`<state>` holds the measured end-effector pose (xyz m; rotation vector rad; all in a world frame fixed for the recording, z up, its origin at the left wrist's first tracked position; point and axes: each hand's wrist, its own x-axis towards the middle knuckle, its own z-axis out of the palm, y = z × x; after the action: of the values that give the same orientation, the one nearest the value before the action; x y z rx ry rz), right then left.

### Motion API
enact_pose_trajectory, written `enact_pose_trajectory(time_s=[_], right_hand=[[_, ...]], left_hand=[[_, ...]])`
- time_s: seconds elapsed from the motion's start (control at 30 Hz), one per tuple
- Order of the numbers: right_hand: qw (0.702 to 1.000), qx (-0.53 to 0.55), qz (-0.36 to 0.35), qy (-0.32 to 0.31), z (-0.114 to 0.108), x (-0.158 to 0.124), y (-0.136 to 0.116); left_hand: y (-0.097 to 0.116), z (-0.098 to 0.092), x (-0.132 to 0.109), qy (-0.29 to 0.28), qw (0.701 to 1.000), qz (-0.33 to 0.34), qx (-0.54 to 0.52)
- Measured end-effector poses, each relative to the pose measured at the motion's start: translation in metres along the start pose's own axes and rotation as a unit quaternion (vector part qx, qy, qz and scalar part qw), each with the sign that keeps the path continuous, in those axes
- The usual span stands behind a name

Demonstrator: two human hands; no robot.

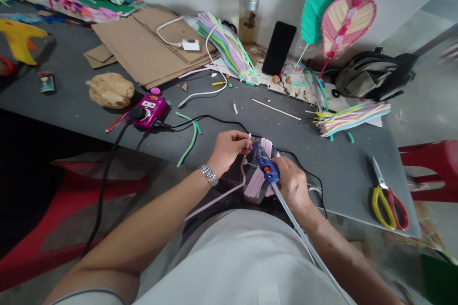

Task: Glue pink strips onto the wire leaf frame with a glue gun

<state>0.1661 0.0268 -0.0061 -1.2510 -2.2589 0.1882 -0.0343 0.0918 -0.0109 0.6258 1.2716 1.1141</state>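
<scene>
My right hand (294, 182) is closed around a blue glue gun (269, 171), its nozzle pointing up and left toward my left fingertips. A long translucent glue stick (296, 228) runs out of its back end, past my right forearm. My left hand (229, 151) pinches a pale pink pipe cleaner (219, 198) close to the nozzle; its tail hangs down to the left. Behind the gun, at the table edge over my lap, is a piece wrapped in pale pink pipe cleaners (255, 182). The gun and my hands hide part of it.
A purple power socket box (152, 112) has black cords; one crosses the grey table (229, 121) near my hands. Yellow-and-red scissors (386, 200) lie at the right. Pipe cleaner bundles (352, 118), cardboard (143, 45), a phone (279, 48) and two leaf-shaped fans (348, 26) stand farther back.
</scene>
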Motion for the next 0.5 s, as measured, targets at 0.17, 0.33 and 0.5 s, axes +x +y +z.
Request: enact_pose_trajectory(time_s=[0.17,0.33,0.5], right_hand=[[1.0,-0.015,-0.003,-0.005,0.0036,0.0049,-0.0005],[0.999,-0.027,0.014,-0.023,0.0066,0.0039,0.0025],[0.999,-0.029,0.032,-0.027,0.0082,0.0044,0.0049]], left_hand=[[0.0023,0.0019,0.0,0.011,1.0,-0.014,0.013],[0.0025,0.0015,0.0002,0.011,1.0,-0.021,0.017],[0.0022,0.0012,0.0003,0.002,0.999,-0.025,0.022]])
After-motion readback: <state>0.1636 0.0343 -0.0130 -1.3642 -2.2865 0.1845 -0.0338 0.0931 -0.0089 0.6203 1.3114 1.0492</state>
